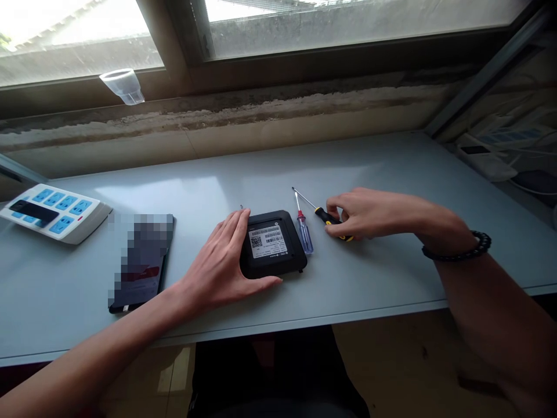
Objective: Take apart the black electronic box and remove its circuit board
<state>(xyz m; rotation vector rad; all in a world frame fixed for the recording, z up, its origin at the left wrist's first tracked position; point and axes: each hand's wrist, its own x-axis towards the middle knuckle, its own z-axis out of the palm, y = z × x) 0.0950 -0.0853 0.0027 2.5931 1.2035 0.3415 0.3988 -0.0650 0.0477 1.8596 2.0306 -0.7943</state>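
A square black device box (296,255) lies on the desk with its white barcode label (266,242) facing up. My left hand (221,261) grips its left side, fingers at the far corner and thumb along the near edge. To the right, my right hand (361,213) has its fingers closed on the black-and-yellow handle of a screwdriver (322,215), whose shaft points away to the left. Between the box and that hand lies a second screwdriver (305,235) with a clear purple handle and a red collar. Its tip is close to the other shaft.
A smartphone (141,261), partly pixelated, lies left of my left arm. Farther left is a white power strip (82,223) with blue sockets and a dark object on top. A clear plastic cup-like piece (123,85) is by the window. Cables and another strip (513,136) are at right.
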